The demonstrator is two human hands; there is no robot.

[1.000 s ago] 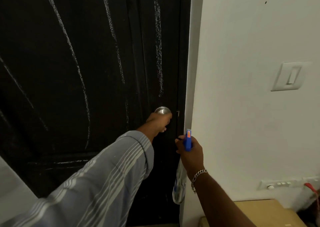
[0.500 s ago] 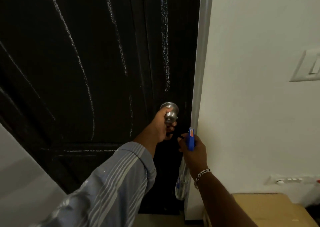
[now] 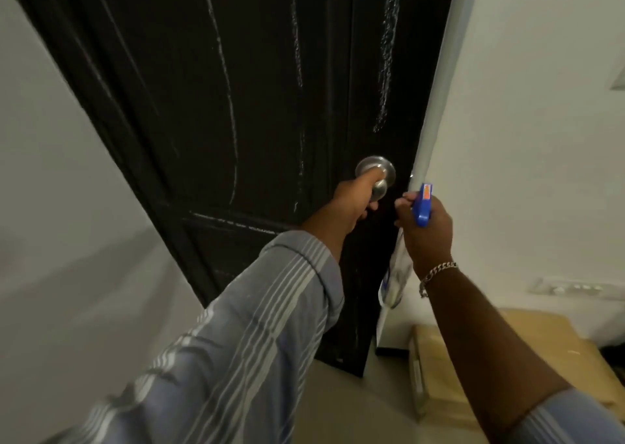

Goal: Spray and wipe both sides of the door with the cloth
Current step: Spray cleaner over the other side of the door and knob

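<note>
Single head-worn wide-angle view, which looked forward and slightly down from close range at the black door (image 3: 236,88). The door filled the upper centre of the frame; white wall (image 3: 541,139) lay right of it, and floor below it.

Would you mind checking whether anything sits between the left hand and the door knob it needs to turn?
Nothing visible does: the left hand already grips the metal knob on the black door, while the right hand holds the spray bottle beside it.
</note>
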